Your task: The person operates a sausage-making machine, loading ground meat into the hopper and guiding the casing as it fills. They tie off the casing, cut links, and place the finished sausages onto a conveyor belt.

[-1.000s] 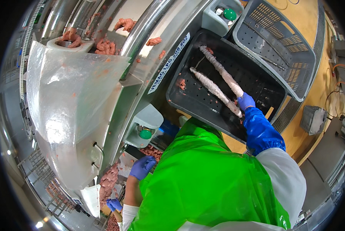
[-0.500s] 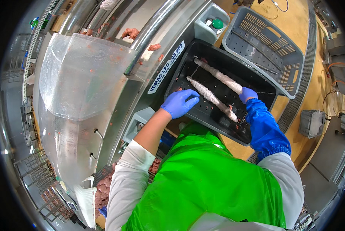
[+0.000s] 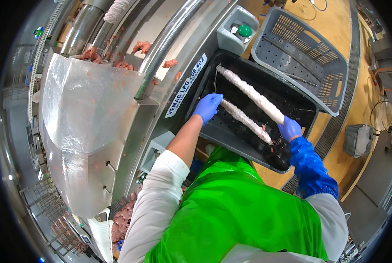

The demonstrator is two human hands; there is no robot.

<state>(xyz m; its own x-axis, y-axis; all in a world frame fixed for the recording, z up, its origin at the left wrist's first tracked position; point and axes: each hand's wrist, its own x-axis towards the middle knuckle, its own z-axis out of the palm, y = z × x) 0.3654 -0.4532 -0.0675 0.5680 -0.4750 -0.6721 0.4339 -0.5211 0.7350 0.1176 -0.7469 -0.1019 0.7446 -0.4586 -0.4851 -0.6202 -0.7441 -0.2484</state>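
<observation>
Two long pale sausage casings lie side by side in a black plastic crate (image 3: 248, 144). My left hand (image 3: 208, 107), in a blue glove, rests on the near end of the shorter sausage (image 3: 245, 120). At the other side, my right hand (image 3: 289, 128), gloved in blue with a blue sleeve cover, grips the end of the longer sausage (image 3: 250, 93). I wear a green apron (image 3: 240, 210) over white sleeves.
A steel filling machine (image 3: 130, 109) with a clear plastic guard (image 3: 82, 127) stands to the left, with pink meat scraps (image 3: 141, 46) on it. A grey control box with a green button (image 3: 244, 30) and an empty grey basket (image 3: 301, 57) sit beyond the crate. The floor is yellow.
My left hand rose from below the machine to the crate and now touches the shorter sausage's end. My right hand stayed at the sausages' other end.
</observation>
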